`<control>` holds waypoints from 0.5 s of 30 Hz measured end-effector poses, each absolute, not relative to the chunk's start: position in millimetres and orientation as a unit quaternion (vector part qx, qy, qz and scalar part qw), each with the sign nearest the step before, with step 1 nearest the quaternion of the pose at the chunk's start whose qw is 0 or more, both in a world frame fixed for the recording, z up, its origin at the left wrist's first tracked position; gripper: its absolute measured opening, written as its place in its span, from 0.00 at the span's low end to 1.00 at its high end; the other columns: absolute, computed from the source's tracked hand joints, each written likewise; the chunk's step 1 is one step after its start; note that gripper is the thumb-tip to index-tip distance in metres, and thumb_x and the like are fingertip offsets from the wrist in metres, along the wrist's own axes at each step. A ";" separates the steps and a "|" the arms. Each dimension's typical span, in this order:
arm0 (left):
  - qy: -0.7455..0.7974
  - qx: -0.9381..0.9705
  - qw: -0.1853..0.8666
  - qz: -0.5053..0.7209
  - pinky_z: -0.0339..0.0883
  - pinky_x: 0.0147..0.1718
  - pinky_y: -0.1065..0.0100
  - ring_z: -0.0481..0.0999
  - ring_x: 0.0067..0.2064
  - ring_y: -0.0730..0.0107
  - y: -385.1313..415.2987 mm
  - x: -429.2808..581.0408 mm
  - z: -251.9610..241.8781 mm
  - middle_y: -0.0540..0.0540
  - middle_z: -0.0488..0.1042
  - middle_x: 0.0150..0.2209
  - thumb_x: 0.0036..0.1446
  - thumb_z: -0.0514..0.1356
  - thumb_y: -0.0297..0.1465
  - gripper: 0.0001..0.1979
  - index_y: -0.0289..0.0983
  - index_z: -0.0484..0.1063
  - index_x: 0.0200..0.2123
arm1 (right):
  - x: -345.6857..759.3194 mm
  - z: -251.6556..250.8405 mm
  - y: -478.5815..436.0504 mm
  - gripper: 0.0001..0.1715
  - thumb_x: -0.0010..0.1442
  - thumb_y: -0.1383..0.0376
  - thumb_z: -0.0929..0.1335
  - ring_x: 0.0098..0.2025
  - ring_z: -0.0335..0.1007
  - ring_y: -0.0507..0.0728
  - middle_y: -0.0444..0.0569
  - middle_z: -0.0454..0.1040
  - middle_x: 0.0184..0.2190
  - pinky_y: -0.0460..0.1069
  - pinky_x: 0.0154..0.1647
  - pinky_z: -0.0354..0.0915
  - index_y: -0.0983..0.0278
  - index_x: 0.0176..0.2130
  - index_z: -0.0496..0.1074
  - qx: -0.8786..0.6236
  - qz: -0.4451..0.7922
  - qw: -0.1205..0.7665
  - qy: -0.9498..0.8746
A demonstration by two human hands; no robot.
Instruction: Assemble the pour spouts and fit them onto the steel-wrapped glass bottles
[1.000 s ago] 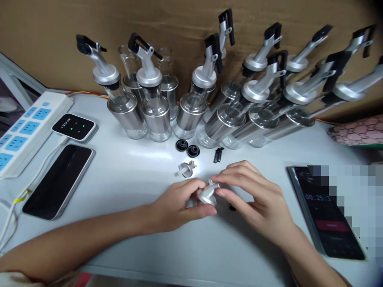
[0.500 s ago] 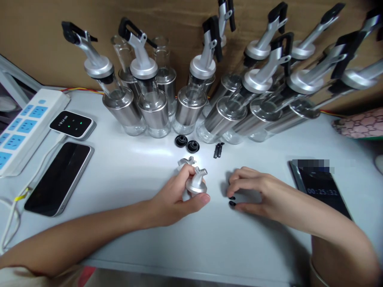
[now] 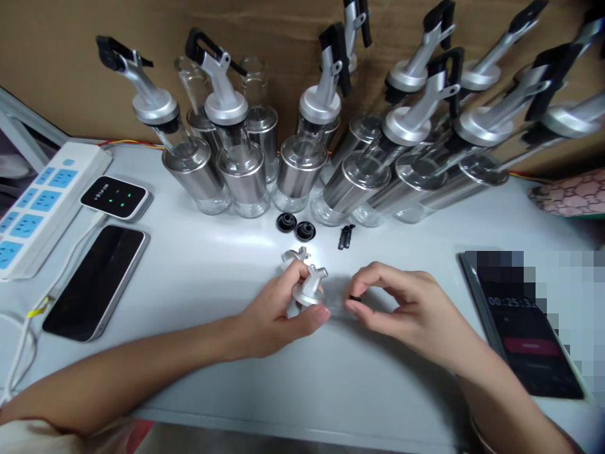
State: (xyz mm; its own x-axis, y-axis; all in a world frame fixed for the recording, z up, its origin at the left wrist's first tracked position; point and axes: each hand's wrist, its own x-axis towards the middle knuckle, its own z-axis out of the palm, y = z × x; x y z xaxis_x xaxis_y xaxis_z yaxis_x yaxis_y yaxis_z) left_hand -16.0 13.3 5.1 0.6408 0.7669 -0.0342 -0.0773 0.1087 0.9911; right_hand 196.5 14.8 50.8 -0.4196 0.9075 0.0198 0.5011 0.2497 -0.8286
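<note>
My left hand [image 3: 278, 309] is closed around a silver pourer spout [image 3: 309, 289], its flared base toward my thumb and its neck pointing up. A second silver spout [image 3: 293, 255] lies just beyond my left fingers, partly hidden by them. To the right, my right hand [image 3: 397, 296] pinches a small black part [image 3: 355, 298] between thumb and fingertips, a short way off the held spout. What kind of part it is, I cannot make out. Two round black caps [image 3: 295, 227] lie farther back, and beside them rest two slim black lever pieces [image 3: 346, 238].
Several steel-and-glass oil bottles [image 3: 297, 170] with pourers line the back, before a cardboard panel [image 3: 283, 25]. At left are a power strip [image 3: 45, 202], a Wi-Fi device [image 3: 116, 198] and a phone [image 3: 97, 284]. Another phone [image 3: 520, 321] showing a timer lies at right.
My right hand has lifted the small black part off the table and moved it left toward the spout. My left hand keeps its hold, almost unmoved.
</note>
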 end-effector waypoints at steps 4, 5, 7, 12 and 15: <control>0.287 0.601 0.678 0.310 0.57 0.30 0.67 0.63 0.30 0.72 14.1 -15.3 4.7 0.50 0.64 0.29 0.61 0.56 0.46 0.17 0.38 0.58 0.36 | 181.7 44.4 9.4 0.04 0.57 0.67 0.71 0.26 0.70 0.49 0.40 0.75 0.25 0.43 0.28 0.66 0.60 0.31 0.72 -0.505 0.356 0.373 -0.692; 0.286 0.602 0.678 0.310 0.57 0.30 0.67 0.63 0.29 0.72 14.4 -15.1 5.4 0.51 0.64 0.29 0.61 0.56 0.45 0.17 0.38 0.58 0.36 | 179.3 43.3 8.3 0.03 0.57 0.68 0.71 0.27 0.71 0.49 0.41 0.76 0.26 0.43 0.28 0.66 0.59 0.31 0.73 -0.518 0.348 0.394 -0.676; 0.288 0.603 0.676 0.310 0.57 0.29 0.68 0.62 0.29 0.73 14.8 -14.8 7.3 0.51 0.65 0.29 0.61 0.56 0.45 0.16 0.38 0.57 0.36 | 176.2 42.3 6.2 0.06 0.58 0.69 0.70 0.30 0.72 0.50 0.41 0.78 0.30 0.43 0.30 0.67 0.58 0.35 0.76 -0.532 0.338 0.421 -0.653; 0.297 0.606 0.675 0.297 0.56 0.27 0.69 0.61 0.27 0.74 14.8 -15.2 9.7 0.52 0.64 0.28 0.59 0.57 0.43 0.15 0.38 0.57 0.35 | 173.9 43.3 3.6 0.13 0.59 0.72 0.69 0.34 0.74 0.51 0.43 0.79 0.35 0.45 0.30 0.68 0.55 0.41 0.78 -0.521 0.332 0.442 -0.651; 0.305 0.615 0.670 0.282 0.54 0.25 0.70 0.58 0.26 0.75 14.5 -15.4 8.1 0.53 0.62 0.26 0.59 0.58 0.43 0.15 0.38 0.57 0.34 | 172.0 43.6 3.3 0.14 0.58 0.73 0.70 0.33 0.73 0.51 0.43 0.79 0.33 0.45 0.31 0.68 0.55 0.40 0.78 -0.497 0.337 0.441 -0.667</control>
